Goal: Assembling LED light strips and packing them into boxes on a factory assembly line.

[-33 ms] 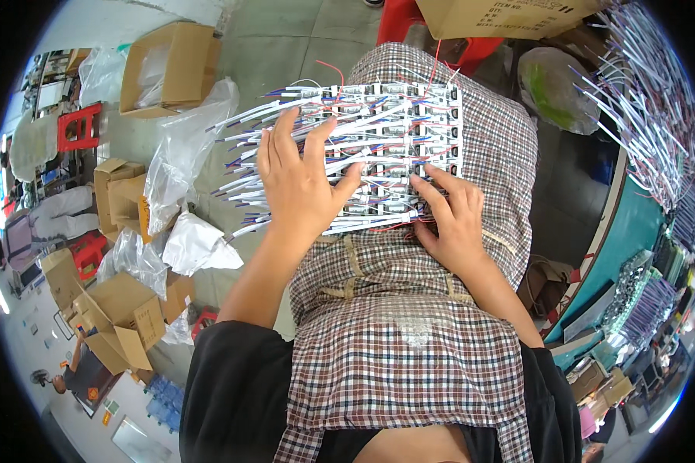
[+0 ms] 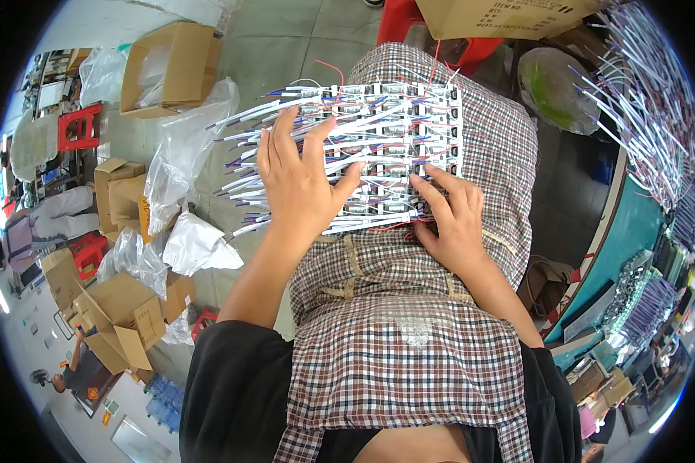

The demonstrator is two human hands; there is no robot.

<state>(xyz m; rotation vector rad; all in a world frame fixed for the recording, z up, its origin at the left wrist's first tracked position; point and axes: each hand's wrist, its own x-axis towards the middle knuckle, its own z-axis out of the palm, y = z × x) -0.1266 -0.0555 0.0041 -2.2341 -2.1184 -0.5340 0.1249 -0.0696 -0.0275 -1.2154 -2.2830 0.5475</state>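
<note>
Across my lap, on the checked apron (image 2: 409, 347), lies a panel of small circuit boards (image 2: 394, 143) in rows, with many white-sleeved wires (image 2: 247, 154) sticking out past its left side. Thin red and blue wires run among them. My left hand (image 2: 301, 181) rests over the wires with its fingers spread, the fingertips on the left part of the panel. At the near right part of the panel is my right hand (image 2: 455, 216); its thumb and index finger touch the board near a wire and stand apart. Neither hand visibly grips anything.
To the right a green table (image 2: 587, 285) carries a large bundle of wired boards (image 2: 649, 116) and further stacks. Cardboard boxes (image 2: 123, 316) and plastic bags (image 2: 193, 154) lie on the floor at left. A red stool (image 2: 398, 27) and a carton (image 2: 502, 19) stand ahead. Other people are farther off.
</note>
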